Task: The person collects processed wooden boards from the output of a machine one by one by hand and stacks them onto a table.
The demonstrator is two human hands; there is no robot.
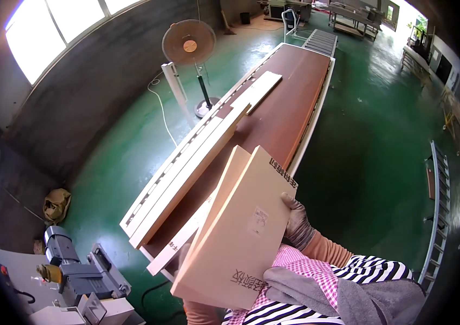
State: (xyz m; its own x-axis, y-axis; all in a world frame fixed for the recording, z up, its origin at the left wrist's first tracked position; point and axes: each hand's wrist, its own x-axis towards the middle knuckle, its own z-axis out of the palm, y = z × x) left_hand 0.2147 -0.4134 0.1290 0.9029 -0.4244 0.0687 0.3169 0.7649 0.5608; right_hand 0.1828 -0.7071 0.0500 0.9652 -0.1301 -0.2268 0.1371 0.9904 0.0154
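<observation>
Two pale, rectangular wooden boards are held tilted before my body, one overlapping the other. A small label and dark printing mark the top board's face. My right hand, in a grey knit glove, grips their right edge with the thumb on top. Of my left hand only a sliver shows at the boards' lower left edge; it holds them from behind, its fingers mostly hidden. Beneath them, a narrow pale strip lies at the near end of a long brown-topped conveyor table.
Long pale planks are laid along the table's left side, with another pale board farther up. A standing fan is left of the table. A grey motor unit sits at lower left; a ladder-like metal frame at right.
</observation>
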